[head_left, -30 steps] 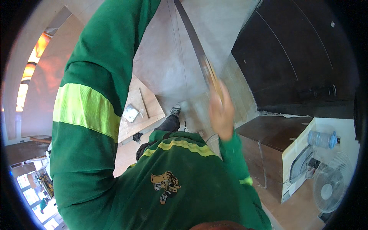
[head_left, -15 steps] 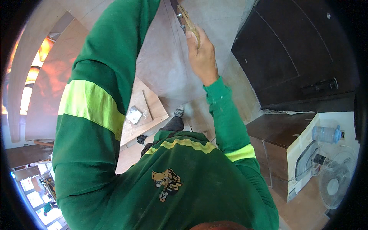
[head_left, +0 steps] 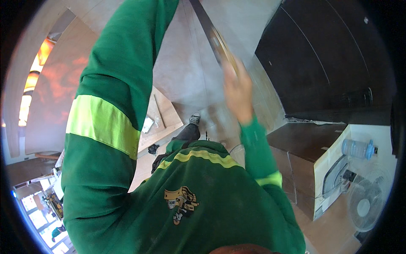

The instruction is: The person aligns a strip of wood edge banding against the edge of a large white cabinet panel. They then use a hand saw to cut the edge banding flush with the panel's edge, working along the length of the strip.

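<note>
My right hand [head_left: 239, 94] is closed round the wooden handle of a handsaw [head_left: 204, 20]. Its dark, narrow blade runs up from my fist and leaves the picture at the top edge, so its far end is hidden. Motion blurs my fingers and the handle. My left arm [head_left: 120, 63], in a green sleeve with a bright yellow band, stretches up and out of the picture; the hand at its end does not show. Under the saw lies a wide, pale, dusty surface [head_left: 177, 72] with thin lines along it.
Dark panels [head_left: 321, 55] stand at the right, above a brown box-like block [head_left: 296, 144]. A blue water bottle [head_left: 355, 148] and a standing fan [head_left: 364, 207] are at the lower right. Left of my foot [head_left: 195, 118] lies a wooden board [head_left: 167, 112] with a white packet [head_left: 147, 125].
My right hand has drawn the saw back toward me and slightly right, bringing more of the blade into view. My left arm has barely shifted.
</note>
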A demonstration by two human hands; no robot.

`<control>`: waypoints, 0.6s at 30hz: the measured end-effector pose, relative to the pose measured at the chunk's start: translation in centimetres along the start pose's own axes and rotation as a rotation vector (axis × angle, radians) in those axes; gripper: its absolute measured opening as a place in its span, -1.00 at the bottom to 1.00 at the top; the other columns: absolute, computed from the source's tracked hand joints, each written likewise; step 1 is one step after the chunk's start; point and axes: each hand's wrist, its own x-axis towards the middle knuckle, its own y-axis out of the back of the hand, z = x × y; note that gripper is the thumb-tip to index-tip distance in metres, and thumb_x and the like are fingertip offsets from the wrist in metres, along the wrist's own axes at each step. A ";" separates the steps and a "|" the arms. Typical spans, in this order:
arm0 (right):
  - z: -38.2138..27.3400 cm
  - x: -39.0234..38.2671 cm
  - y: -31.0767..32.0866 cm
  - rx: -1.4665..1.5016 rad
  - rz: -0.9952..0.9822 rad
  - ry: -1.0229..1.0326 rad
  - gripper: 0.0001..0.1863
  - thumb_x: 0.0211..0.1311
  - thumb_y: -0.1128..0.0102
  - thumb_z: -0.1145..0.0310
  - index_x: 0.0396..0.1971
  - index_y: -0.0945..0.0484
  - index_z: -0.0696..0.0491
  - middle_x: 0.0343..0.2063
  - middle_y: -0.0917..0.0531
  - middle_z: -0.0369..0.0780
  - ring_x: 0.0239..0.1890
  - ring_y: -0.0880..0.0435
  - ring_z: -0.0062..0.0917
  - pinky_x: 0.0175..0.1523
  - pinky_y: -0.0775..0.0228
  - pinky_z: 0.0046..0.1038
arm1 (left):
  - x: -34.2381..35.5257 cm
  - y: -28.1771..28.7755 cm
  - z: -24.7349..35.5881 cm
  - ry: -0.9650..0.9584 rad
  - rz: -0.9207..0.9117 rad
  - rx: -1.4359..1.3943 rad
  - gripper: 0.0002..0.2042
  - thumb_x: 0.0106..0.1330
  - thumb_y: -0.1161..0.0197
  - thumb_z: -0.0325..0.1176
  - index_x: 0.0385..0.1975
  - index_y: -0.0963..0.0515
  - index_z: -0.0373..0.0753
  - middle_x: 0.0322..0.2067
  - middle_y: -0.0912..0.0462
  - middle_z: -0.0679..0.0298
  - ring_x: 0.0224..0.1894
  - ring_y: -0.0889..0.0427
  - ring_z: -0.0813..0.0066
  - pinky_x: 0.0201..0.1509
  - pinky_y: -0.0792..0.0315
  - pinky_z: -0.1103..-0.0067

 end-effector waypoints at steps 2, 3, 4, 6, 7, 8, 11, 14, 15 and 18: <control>1.0 5.4 -2.9 -0.035 0.108 0.159 -0.56 0.58 -0.11 0.21 0.25 -0.48 0.20 -0.25 -0.69 0.11 -0.18 -0.75 -0.04 -0.03 -0.56 -0.19 | -0.3 0.3 0.2 0.047 0.035 0.080 -0.25 0.23 -0.32 0.41 -0.13 -0.76 -0.34 -0.19 -0.79 -0.11 -0.09 -0.77 -0.07 0.02 -0.57 0.20; 1.5 6.8 -3.6 -0.028 0.141 0.290 -0.55 0.57 -0.11 0.20 0.25 -0.48 0.20 -0.31 -0.68 0.11 -0.24 -0.74 0.00 -0.06 -0.57 -0.18 | -0.3 0.7 0.1 0.001 0.029 0.046 -0.24 0.23 -0.31 0.42 -0.14 -0.76 -0.35 -0.19 -0.79 -0.11 -0.09 -0.76 -0.08 0.02 -0.57 0.19; 2.1 7.2 -3.6 -0.029 0.117 0.196 -0.55 0.57 -0.12 0.21 0.26 -0.47 0.20 -0.27 -0.68 0.12 -0.20 -0.75 -0.01 -0.04 -0.56 -0.18 | -0.4 0.6 0.1 -0.044 0.015 0.002 -0.23 0.23 -0.31 0.42 -0.15 -0.75 -0.36 -0.19 -0.79 -0.12 -0.09 -0.76 -0.09 0.01 -0.57 0.19; 2.0 4.4 -2.1 -0.018 0.064 0.185 -0.54 0.57 -0.12 0.22 0.27 -0.46 0.21 -0.21 -0.69 0.14 -0.13 -0.76 -0.04 -0.01 -0.56 -0.19 | -0.4 0.6 0.0 -0.064 0.003 -0.041 -0.22 0.23 -0.30 0.43 -0.16 -0.75 -0.38 -0.19 -0.79 -0.13 -0.10 -0.76 -0.10 0.00 -0.57 0.18; 1.8 1.9 -1.1 -0.042 0.034 -0.004 -0.52 0.56 -0.13 0.24 0.30 -0.44 0.23 -0.11 -0.69 0.14 -0.03 -0.75 -0.07 0.06 -0.54 -0.21 | -0.4 0.6 -0.1 -0.038 0.004 -0.034 -0.21 0.23 -0.30 0.43 -0.17 -0.75 -0.39 -0.20 -0.79 -0.13 -0.10 -0.76 -0.11 0.00 -0.57 0.18; 1.1 -1.4 0.3 -0.010 -0.018 -0.045 -0.50 0.56 -0.13 0.26 0.33 -0.42 0.24 -0.02 -0.69 0.13 0.08 -0.74 -0.11 0.13 -0.53 -0.24 | -0.4 0.6 -0.2 -0.010 0.007 -0.025 -0.21 0.22 -0.30 0.43 -0.18 -0.75 -0.40 -0.20 -0.79 -0.13 -0.10 -0.76 -0.11 0.00 -0.57 0.18; -1.8 -11.3 5.1 -0.049 -0.055 -0.302 -0.46 0.52 -0.02 0.40 0.41 -0.36 0.31 0.26 -0.58 0.09 0.33 -0.58 -0.18 0.43 -0.33 -0.30 | -0.2 0.4 -0.2 -0.006 -0.032 0.023 -0.22 0.23 -0.30 0.42 -0.20 -0.75 -0.40 -0.21 -0.79 -0.14 -0.11 -0.76 -0.11 -0.02 -0.57 0.17; -3.9 -15.2 7.5 -0.060 -0.050 -0.262 -0.44 0.51 -0.01 0.35 0.39 -0.37 0.33 0.21 -0.62 0.06 0.07 -0.55 -0.34 0.17 -0.31 -0.38 | -0.1 0.4 0.0 0.019 -0.014 -0.004 -0.21 0.22 -0.30 0.43 -0.21 -0.76 -0.39 -0.21 -0.78 -0.14 -0.12 -0.76 -0.10 -0.01 -0.58 0.16; -4.2 -14.3 7.4 -0.090 -0.033 -0.179 -0.44 0.53 -0.03 0.29 0.39 -0.40 0.30 0.13 -0.68 0.00 -0.21 -0.54 -0.54 -0.11 -0.33 -0.50 | -0.1 0.3 0.1 0.007 -0.016 0.010 -0.22 0.22 -0.30 0.43 -0.20 -0.76 -0.38 -0.21 -0.79 -0.14 -0.11 -0.76 -0.10 0.00 -0.58 0.16; -2.4 -5.8 3.4 -0.124 -0.019 -0.043 -0.49 0.58 -0.03 0.32 0.38 -0.40 0.28 0.23 -0.62 0.09 0.30 -0.61 -0.19 0.40 -0.36 -0.27 | -0.1 0.1 0.3 0.001 0.026 0.048 -0.22 0.21 -0.31 0.44 -0.18 -0.77 -0.35 -0.20 -0.79 -0.12 -0.10 -0.76 -0.09 0.02 -0.58 0.16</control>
